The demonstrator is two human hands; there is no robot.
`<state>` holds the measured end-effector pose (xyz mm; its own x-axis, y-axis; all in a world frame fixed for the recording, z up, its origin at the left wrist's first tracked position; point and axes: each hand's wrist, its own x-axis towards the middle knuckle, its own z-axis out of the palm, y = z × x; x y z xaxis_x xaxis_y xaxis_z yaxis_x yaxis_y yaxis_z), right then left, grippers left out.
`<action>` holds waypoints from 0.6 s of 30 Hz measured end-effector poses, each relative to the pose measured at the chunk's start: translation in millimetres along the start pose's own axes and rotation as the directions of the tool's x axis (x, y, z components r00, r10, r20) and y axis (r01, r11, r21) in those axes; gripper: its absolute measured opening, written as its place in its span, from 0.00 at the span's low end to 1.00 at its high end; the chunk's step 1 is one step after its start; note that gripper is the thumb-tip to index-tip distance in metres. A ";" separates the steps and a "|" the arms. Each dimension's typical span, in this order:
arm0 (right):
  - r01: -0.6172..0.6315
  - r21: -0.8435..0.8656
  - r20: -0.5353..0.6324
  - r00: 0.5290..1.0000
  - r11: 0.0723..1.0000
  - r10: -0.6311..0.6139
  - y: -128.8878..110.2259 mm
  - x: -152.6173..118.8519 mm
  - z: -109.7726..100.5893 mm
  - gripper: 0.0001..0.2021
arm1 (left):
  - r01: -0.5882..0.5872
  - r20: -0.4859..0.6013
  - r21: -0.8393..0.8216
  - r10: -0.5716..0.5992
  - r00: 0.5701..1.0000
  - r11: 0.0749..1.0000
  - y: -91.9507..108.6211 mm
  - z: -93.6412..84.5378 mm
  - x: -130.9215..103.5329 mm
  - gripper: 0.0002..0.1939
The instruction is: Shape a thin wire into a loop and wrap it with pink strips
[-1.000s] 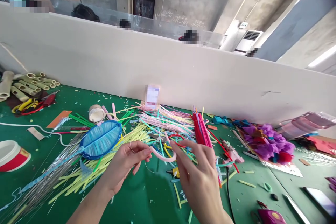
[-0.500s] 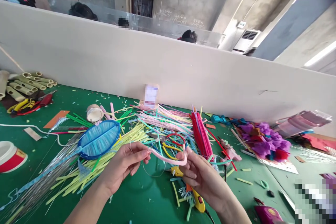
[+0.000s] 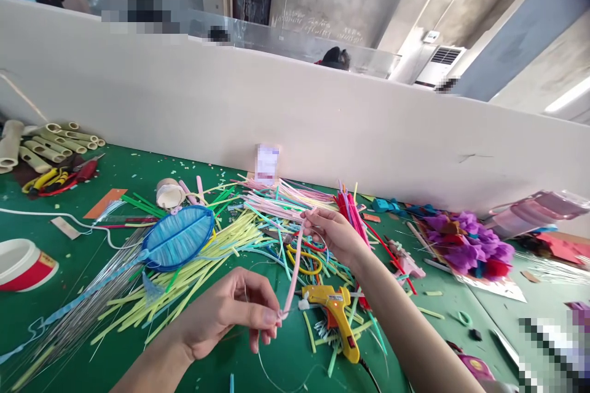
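Observation:
A pink fuzzy stem (image 3: 295, 267) runs between my two hands, lower end near, upper end far. My left hand (image 3: 242, 313) pinches its lower end between thumb and fingers, and a thin wire loops down beside it. The upper end is gripped by my right hand (image 3: 329, 230), above yellow-handled scissors (image 3: 304, 260). Just right of the stem's lower part lies a yellow glue gun (image 3: 334, 313) on the green table (image 3: 207, 374).
Left are a blue leaf-shaped fan (image 3: 177, 239), yellow-green stems (image 3: 221, 245), a white-and-red tub (image 3: 27, 267) and bamboo pieces (image 3: 50, 147). Right are purple flowers (image 3: 465, 242) and a pink bottle (image 3: 539, 212). A pale partition (image 3: 299, 116) crosses behind; people's heads show beyond.
My right hand has moved up and away, my left hand down and slightly right. The pink stem, curved sideways before, is now stretched nearly upright in view. The glue gun is more exposed.

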<state>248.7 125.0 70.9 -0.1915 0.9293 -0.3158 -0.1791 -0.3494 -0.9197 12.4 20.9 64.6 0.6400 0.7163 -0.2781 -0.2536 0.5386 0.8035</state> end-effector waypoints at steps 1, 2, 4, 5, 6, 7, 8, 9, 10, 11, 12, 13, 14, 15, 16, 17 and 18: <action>0.013 -0.006 -0.015 1.000 1.000 -0.013 0.5 2.6 -1.0 0.11 | -0.011 -0.014 -0.011 0.011 1.000 1.000 -0.2 -0.4 -0.1 0.08; 0.023 -0.010 -0.028 0.999 1.000 -0.023 1.6 4.6 -1.7 0.10 | -0.026 -0.026 -0.017 0.026 0.999 0.999 -0.3 -1.1 -0.2 0.08; 0.031 -0.012 -0.043 0.999 0.999 -0.032 5.2 6.9 -1.9 0.09 | -0.041 -0.034 -0.025 0.040 0.999 0.999 -0.1 -2.8 -0.2 0.08; 0.032 -0.011 -0.050 0.998 0.999 -0.032 7.5 7.6 -1.6 0.08 | -0.045 -0.036 -0.031 0.044 0.998 0.998 0.0 -3.3 0.0 0.08; 0.032 -0.010 -0.057 0.998 0.999 -0.032 9.6 8.0 -1.0 0.08 | -0.047 -0.035 -0.035 0.046 0.998 0.998 -0.1 -3.5 0.3 0.08; 0.032 -0.011 -0.064 0.997 0.999 -0.032 11.4 8.2 -0.5 0.07 | -0.047 -0.035 -0.037 0.046 0.998 0.998 -0.1 -3.2 0.7 0.08; 0.033 -0.015 -0.073 0.997 0.999 -0.034 12.5 8.0 -0.3 0.07 | -0.050 -0.038 -0.037 0.049 0.998 0.998 -0.1 -2.6 1.1 0.08; 0.037 -0.021 -0.082 0.996 0.999 -0.039 12.4 7.5 -0.6 0.07 | -0.055 -0.044 -0.030 0.053 0.998 0.998 0.2 -1.8 1.3 0.09; 0.043 -0.028 -0.090 0.995 0.999 -0.045 10.8 6.2 -1.6 0.07 | -0.065 -0.057 -0.015 0.064 0.996 0.998 0.9 -0.9 1.2 0.09; 0.047 -0.038 -0.096 0.994 0.998 -0.051 7.5 4.1 -3.4 0.07 | -0.080 -0.082 0.013 0.081 0.993 0.997 2.2 -0.4 0.7 0.10; 0.052 -0.048 -0.098 0.994 0.997 -0.057 2.3 0.9 -5.8 0.08 | -0.099 -0.121 0.056 0.105 0.987 0.994 4.1 -0.3 -0.2 0.11; 0.066 -0.058 -0.104 0.992 0.996 -0.072 -4.6 -3.6 -8.7 0.10 | -0.120 -0.169 0.117 0.139 0.976 0.986 6.7 -0.8 -1.7 0.11; 0.087 -0.070 -0.113 0.989 0.994 -0.094 -12.9 -9.6 -11.5 0.13 | -0.140 -0.223 0.196 0.183 0.957 0.970 9.8 -2.0 -3.5 0.12; 0.130 -0.088 -0.135 0.981 0.988 -0.141 -22.1 -17.0 -13.6 0.17 | -0.151 -0.275 0.289 0.233 0.933 0.945 13.3 -3.8 -5.4 0.12; 0.204 -0.115 -0.187 0.957 0.972 -0.223 -31.5 -25.9 -14.7 0.18 | -0.162 -0.322 0.385 0.296 0.899 0.909 16.9 -6.2 -7.3 0.12; 0.282 -0.173 -0.247 0.915 0.944 -0.319 -40.3 -36.1 -14.2 0.19 | -0.167 -0.359 0.482 0.368 0.858 0.860 20.4 -8.9 -8.6 0.12; 0.354 -0.251 -0.296 0.858 0.901 -0.420 -47.8 -47.1 -11.7 0.19 | -0.170 -0.375 0.581 0.447 0.812 0.796 23.4 -11.7 -9.3 0.11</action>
<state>277.5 99.4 127.0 0.1964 0.9794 0.0461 0.0130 0.0444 -0.9989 -8.0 32.1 79.8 0.1342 0.9888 -0.0646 0.1106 0.0498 0.9926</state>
